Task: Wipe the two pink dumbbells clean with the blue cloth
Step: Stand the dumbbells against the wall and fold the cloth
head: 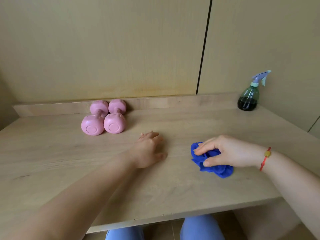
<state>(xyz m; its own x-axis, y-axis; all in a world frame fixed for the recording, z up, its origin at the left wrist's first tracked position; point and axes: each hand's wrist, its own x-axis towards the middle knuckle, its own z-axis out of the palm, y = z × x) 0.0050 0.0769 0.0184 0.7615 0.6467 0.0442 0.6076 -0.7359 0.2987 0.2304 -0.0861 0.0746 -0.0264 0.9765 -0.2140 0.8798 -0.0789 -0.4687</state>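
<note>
Two pink dumbbells lie side by side at the back left of the wooden table, one end of each facing me: the left dumbbell (93, 122) and the right dumbbell (115, 118). My left hand (149, 149) rests flat on the table with relaxed fingers, a short way in front and to the right of the dumbbells, touching neither. My right hand (223, 151) grips the crumpled blue cloth (213, 163), which lies on the table at the right; fingers and thumb curl round it.
A dark green spray bottle (249, 97) with a lilac trigger stands at the back right corner. A low wooden lip runs along the back of the table (69, 161) beneath wall panels. The table's front edge is near my knees.
</note>
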